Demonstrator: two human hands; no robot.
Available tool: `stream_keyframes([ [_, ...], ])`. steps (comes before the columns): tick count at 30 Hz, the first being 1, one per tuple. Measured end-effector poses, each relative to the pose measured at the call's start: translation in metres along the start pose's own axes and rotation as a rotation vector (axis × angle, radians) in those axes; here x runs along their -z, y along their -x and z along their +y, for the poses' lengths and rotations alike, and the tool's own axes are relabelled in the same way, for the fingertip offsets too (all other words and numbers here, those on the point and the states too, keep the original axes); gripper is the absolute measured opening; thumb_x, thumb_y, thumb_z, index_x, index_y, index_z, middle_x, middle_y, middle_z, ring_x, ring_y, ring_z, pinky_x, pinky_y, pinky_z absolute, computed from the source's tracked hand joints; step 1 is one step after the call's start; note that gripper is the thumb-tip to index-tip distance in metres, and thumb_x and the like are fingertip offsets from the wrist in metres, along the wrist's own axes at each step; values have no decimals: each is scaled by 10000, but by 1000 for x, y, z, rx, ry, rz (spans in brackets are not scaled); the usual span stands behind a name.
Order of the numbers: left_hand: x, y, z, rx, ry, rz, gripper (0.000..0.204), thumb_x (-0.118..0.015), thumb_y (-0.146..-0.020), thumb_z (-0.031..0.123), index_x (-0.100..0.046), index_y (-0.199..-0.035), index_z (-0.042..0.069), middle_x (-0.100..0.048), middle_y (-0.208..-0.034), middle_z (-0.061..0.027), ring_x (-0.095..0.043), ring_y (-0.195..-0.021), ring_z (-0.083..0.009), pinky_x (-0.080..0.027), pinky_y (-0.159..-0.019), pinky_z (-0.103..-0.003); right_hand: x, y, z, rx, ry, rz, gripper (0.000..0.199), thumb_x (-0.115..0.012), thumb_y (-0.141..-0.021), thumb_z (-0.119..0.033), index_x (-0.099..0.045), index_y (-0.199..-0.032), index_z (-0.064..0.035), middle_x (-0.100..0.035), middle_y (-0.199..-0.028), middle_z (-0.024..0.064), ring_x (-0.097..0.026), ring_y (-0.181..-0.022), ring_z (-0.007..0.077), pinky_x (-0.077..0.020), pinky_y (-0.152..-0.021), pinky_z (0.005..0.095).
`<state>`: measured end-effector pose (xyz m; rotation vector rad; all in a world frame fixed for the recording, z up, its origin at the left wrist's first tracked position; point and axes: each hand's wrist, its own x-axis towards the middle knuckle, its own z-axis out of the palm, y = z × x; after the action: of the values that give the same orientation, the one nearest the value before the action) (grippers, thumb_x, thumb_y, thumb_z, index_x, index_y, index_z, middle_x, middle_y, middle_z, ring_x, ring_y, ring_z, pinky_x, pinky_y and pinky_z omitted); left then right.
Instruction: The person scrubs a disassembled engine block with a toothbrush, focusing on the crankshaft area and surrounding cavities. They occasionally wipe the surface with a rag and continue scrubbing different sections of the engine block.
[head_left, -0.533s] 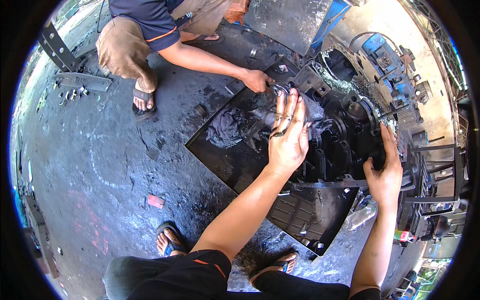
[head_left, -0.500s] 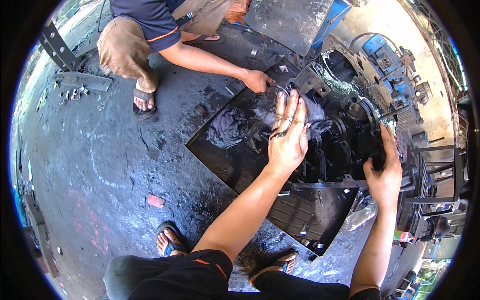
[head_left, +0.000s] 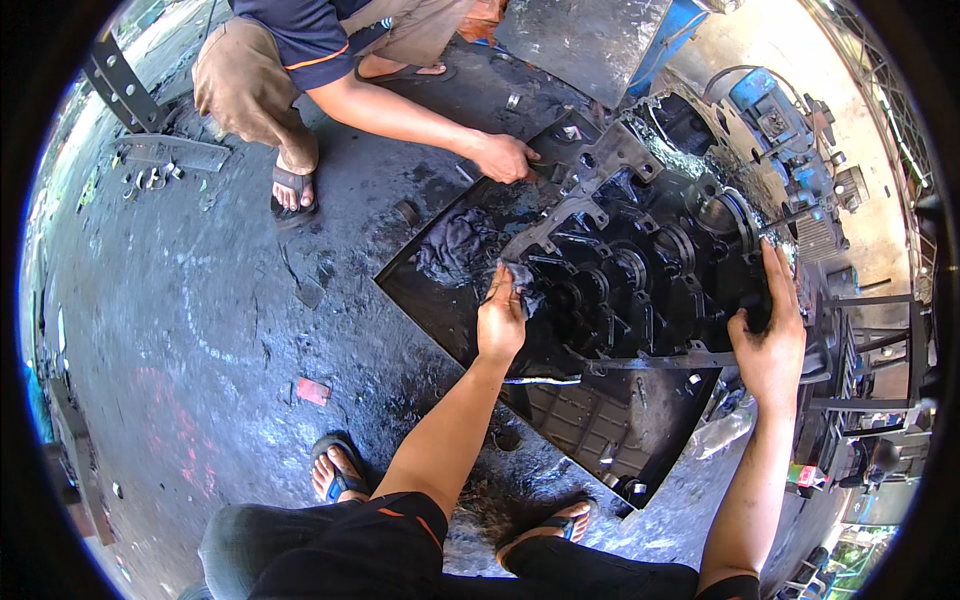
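A dark, oily engine block (head_left: 625, 275) lies in a metal tray (head_left: 430, 325), its row of rounded bearing seats facing up. My left hand (head_left: 500, 325) is closed on a dark greasy rag (head_left: 525, 290) at the block's left edge. My right hand (head_left: 770, 345) rests against the block's right end, fingers stretched along it and thumb apart, holding nothing loose. Another crumpled dark cloth (head_left: 455, 245) lies in the tray, left of the block. Across from me, a co-worker's hand (head_left: 505, 158) reaches to the tray's far side; what its fingertips touch is unclear.
A co-worker squats at the far left, one sandalled foot (head_left: 293, 190) on the stained floor. Blue machinery (head_left: 775, 125) stands beyond the block at right. A ribbed dark panel (head_left: 580, 420) lies in the tray's near part. A small red piece (head_left: 312, 391) is on the floor.
My left hand has moved left and nearer with the rag, from over the block to its left edge, uncovering the bearing seats. The co-worker's hand has shifted slightly left. My right hand stays put.
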<state>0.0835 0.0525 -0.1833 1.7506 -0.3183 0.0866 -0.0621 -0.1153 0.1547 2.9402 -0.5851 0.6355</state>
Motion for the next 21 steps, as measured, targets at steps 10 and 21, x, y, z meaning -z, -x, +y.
stream_keyframes([
  [10, -18, -32, 64, -146, 152, 222, 412, -556, -1017, -9, -553, -1418, -100, -569, -1479, -301, -531, -1412, -435, -416, -1172, -451, 0, 0, 1, -19, -36, -18, 823, -633, -775, 36, -507, -1564, -160, -496, -1583, 232, -494, -1456, 412, -423, -1186, 451],
  [21, -37, -3, -35, 133, 24, 47, 374, -479, -1002, 19, -536, -1359, -77, -493, -1490, -379, -481, -1401, -507, -437, -1170, -498, -2, -3, 2, -22, -32, -23, 826, -625, -766, 44, -516, -1559, -157, -509, -1577, 220, -481, -1474, 394, -387, -1217, 453],
])
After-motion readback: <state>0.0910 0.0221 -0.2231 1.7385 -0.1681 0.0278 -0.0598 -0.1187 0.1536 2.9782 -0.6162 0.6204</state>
